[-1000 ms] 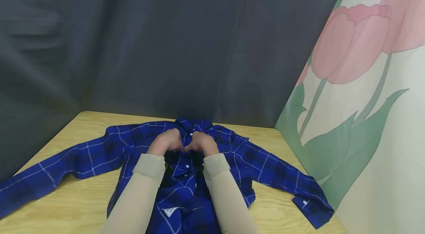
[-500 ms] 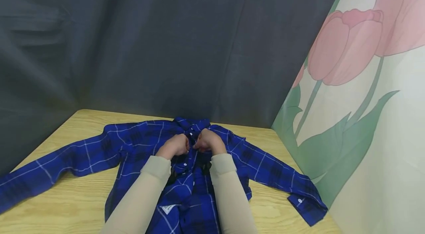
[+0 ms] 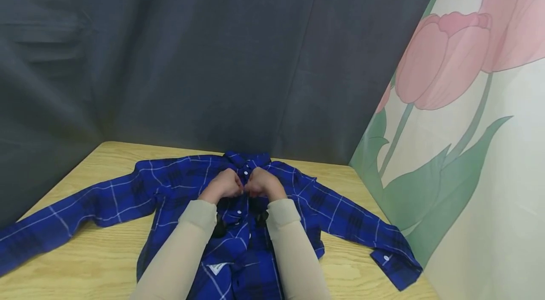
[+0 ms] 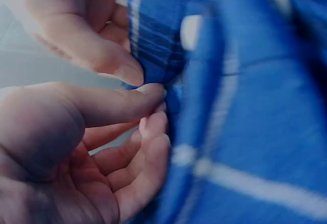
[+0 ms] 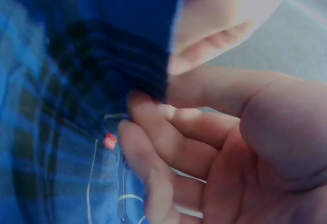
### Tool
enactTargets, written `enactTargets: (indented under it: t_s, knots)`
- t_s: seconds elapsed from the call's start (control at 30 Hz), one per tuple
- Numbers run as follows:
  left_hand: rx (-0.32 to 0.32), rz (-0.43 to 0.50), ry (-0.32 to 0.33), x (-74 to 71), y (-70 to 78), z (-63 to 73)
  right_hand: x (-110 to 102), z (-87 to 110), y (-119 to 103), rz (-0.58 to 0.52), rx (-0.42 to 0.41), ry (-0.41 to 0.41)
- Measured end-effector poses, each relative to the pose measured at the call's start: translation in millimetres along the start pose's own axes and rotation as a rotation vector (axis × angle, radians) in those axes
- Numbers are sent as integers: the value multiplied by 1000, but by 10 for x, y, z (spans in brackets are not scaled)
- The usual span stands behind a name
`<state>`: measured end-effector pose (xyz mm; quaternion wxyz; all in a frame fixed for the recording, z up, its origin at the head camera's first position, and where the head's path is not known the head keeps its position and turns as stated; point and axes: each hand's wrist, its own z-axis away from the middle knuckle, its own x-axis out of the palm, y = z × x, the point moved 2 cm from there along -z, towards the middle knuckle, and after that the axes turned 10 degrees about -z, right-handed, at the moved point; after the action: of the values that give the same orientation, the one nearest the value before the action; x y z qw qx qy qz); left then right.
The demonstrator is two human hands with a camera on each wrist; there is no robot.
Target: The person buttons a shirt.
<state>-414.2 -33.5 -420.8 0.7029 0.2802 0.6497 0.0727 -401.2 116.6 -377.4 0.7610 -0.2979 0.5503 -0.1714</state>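
A blue plaid button-up shirt [image 3: 183, 174] lies front up, its collar [image 3: 232, 158] toward the back. Both hands meet over its front edges, just below the collar. My left hand [image 3: 222, 184] pinches the placket between thumb and fingertips; the left wrist view shows a white button [image 4: 191, 31] close beside those fingertips. From the other side, my right hand [image 3: 265, 183] grips the shirt's edge, thumb on the outside and fingers inside the cloth. A small red tag [image 5: 110, 141] shows by the right fingertips. Lower down the front, another white button [image 3: 239, 212] is visible.
The shirt rests on a light wooden table [image 3: 85, 262]. One sleeve [image 3: 55, 224] reaches past the left edge of view; the other ends in a folded cuff [image 3: 398, 267] at right. A dark curtain [image 3: 213, 54] hangs behind, and a tulip-painted wall [image 3: 468, 148] rises at right.
Half a second ago my hands had drawn slightly apart, the right one higher; now they are back together at the placket. The shirt stays spread in the same place.
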Motion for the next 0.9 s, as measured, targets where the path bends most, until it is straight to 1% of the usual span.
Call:
enactTargets:
  t_s: [0.07, 0.17, 0.27, 0.43, 0.53, 0.73, 0.87, 0.9]
  knots:
    - [-26, 80, -1, -145, 93, 149, -1, 0, -23, 9, 9, 42]
    - [-55, 177, -20, -242, 116, 224, -15, 18, -39, -3, 17, 79]
    - [-80, 256, -48, -287, 100, 244, -33, 43, -45, -5, 16, 95]
    - [-123, 389, -56, -294, 48, 233, -46, 58, -48, -26, 14, 125]
    - [-135, 455, -55, -292, 23, 224, -42, 48, -52, -37, 17, 137]
    - [-143, 562, -59, -292, -20, 217, -54, 51, -85, -72, 33, 118]
    - [-149, 629, -72, -292, -51, 237, -75, 72, -107, -141, 52, 102]
    - [-149, 632, -73, -295, -59, 244, -77, 72, -108, -161, 57, 99]
